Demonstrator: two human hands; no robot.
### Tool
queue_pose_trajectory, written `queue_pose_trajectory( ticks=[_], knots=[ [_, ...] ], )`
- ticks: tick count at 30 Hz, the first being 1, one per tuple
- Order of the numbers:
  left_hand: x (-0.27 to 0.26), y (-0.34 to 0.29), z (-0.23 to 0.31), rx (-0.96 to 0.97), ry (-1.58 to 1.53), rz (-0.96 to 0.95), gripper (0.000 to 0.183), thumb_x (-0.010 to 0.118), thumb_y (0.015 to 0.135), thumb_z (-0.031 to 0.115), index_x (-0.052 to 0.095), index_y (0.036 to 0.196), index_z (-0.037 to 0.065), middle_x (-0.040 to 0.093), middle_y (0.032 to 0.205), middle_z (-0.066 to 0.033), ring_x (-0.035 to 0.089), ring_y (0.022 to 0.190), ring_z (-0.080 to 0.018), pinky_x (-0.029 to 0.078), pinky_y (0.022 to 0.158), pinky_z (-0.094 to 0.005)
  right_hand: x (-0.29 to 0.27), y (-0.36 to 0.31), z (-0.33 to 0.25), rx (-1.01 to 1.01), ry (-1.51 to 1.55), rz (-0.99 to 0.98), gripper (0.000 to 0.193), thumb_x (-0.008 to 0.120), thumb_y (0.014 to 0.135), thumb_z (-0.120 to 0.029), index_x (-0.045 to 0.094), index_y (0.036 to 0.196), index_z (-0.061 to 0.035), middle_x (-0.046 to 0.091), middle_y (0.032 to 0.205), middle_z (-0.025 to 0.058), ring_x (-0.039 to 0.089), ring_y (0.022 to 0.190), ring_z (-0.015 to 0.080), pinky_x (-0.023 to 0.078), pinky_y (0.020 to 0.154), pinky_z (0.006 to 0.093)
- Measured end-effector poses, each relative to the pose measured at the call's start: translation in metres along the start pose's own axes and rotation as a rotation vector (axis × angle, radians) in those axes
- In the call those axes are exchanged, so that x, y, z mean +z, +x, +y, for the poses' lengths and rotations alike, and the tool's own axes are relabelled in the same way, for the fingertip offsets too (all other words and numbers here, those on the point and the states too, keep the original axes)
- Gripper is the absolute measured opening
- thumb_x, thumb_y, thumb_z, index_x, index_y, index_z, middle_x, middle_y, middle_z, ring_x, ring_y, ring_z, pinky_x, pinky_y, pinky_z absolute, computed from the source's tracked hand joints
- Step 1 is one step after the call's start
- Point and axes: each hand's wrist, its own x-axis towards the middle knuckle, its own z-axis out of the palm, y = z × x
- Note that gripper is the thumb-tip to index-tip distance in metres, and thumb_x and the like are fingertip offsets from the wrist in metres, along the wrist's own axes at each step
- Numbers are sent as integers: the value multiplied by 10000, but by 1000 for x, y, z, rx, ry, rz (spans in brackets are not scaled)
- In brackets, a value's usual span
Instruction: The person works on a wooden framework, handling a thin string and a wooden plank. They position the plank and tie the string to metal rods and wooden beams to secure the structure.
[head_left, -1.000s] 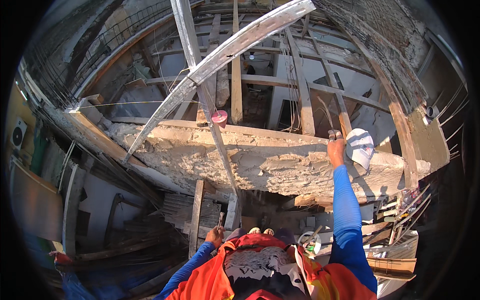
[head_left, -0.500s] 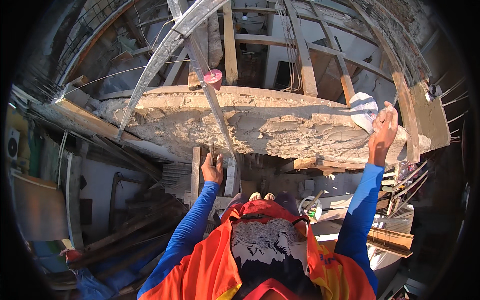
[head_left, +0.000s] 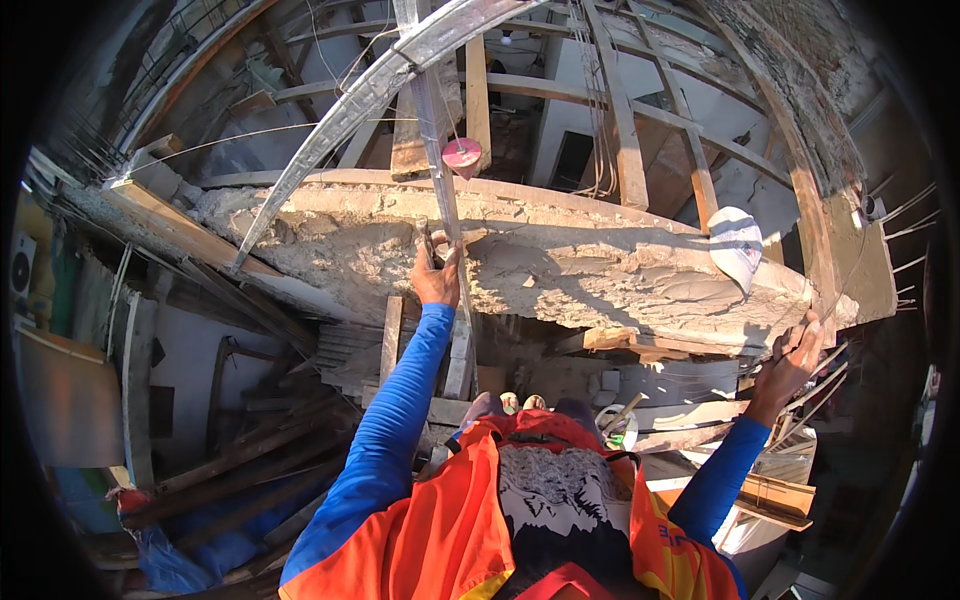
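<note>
My left hand is closed around a slim dark tool, whose kind I cannot tell, right beside the metal upright and over the rough masonry beam. A pinkish-red cone-shaped weight hangs by the upright, above that hand. Near the beam's right end, my right hand has its fingers bent together by the foot of a wooden board. A thin line seems to run up from them; what they grip is unclear. A white rounded, cap-like piece rests against the beam.
A curved metal strip arches across the upper left. Wooden joists span the space beyond the beam. My feet are below on a lower level, near a white bucket. Loose timbers lie lower left.
My left hand has moved up and onto the beam beside the metal upright. My right hand has dropped from beside the white piece to the beam's lower right end. The view has shifted slightly.
</note>
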Motion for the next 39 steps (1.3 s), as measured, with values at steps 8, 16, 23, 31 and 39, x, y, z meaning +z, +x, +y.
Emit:
queue_pose_trajectory(
  ticks=[8, 16, 23, 31, 39],
  knots=[
    [4, -3, -3, -70, -86, 46, 273, 805, 865, 173, 688, 1055, 17, 570, 784, 26, 469, 681, -71, 400, 602, -263, 7, 3, -29, 382, 435, 142, 317, 469, 1067, -319, 616, 1134, -46, 289, 613, -83, 257, 510, 20, 197, 460, 218],
    [4, -2, 8, 25, -210, -12, 214, 747, 897, 109, 675, 1065, -2, 629, 817, 7, 463, 675, -57, 384, 607, -244, -8, 13, -8, 352, 586, 178, 291, 444, 1080, -258, 569, 1152, -6, 273, 628, -79, 232, 497, 11, 259, 462, 183],
    [1, -26, -7, -110, -205, 14, 335, 702, 965, 304, 640, 1097, 2, 656, 1034, -64, 575, 929, -163, 463, 814, -332, -44, 44, 24, 321, 455, 265, 295, 416, 1074, -215, 606, 1190, -22, 295, 685, -90, 272, 544, 6, 431, 608, 169],
    [-31, -138, -98, -148, -44, -35, 355, 569, 1018, 348, 657, 936, 14, 613, 800, -32, 564, 737, -147, 468, 667, -335, -70, 134, 137, 20, -163, 366, 408, 449, 1069, -291, 617, 1287, 10, 651, 979, 82, 565, 869, 170, 469, 846, 320],
    [-75, -240, -84, -346, 398, -324, 488, 559, 1008, 460, 620, 902, -12, 659, 651, -76, 596, 631, -164, 454, 645, -339, -19, 229, 337, 275, -616, 95, 268, 546, 940, -127, 617, 1134, 44, 663, 1083, 264, 624, 1039, 443, 490, 925, 489]
  ],
)
